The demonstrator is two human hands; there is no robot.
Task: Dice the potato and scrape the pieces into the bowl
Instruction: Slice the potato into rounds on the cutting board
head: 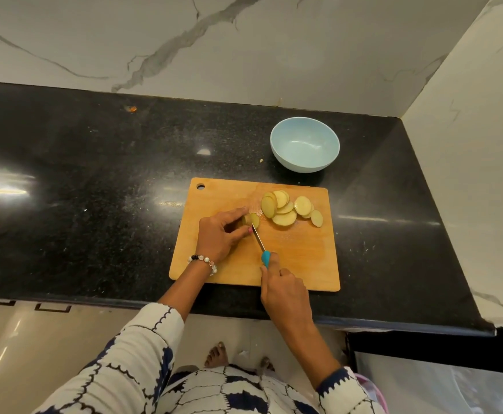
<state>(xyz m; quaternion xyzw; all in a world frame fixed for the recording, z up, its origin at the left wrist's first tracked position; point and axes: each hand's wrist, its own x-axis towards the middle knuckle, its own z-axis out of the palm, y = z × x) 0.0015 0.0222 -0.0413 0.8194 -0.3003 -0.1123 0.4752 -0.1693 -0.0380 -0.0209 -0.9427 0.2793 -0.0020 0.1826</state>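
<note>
On the black speckled counter, backed by a white marble wall, a wooden cutting board lies near the front edge, with a round hole in its far left corner. Beyond the board's far right edge, just apart from it, stands a pale blue bowl with nothing in it.

The left hand, a beaded bracelet on its wrist, sits over the left half of the board, fingers and thumb curled round the uncut end of the potato, which rests on the board just right of the fingertips. The right hand grips the teal handle of a small knife at the board's near edge; the blade runs up and left, its tip meeting the potato piece beside the left thumb.

To the right of the held piece, on the far right part of the board and well apart from both hands, a heap of round potato slices lies overlapped, skin showing on their rims.
</note>
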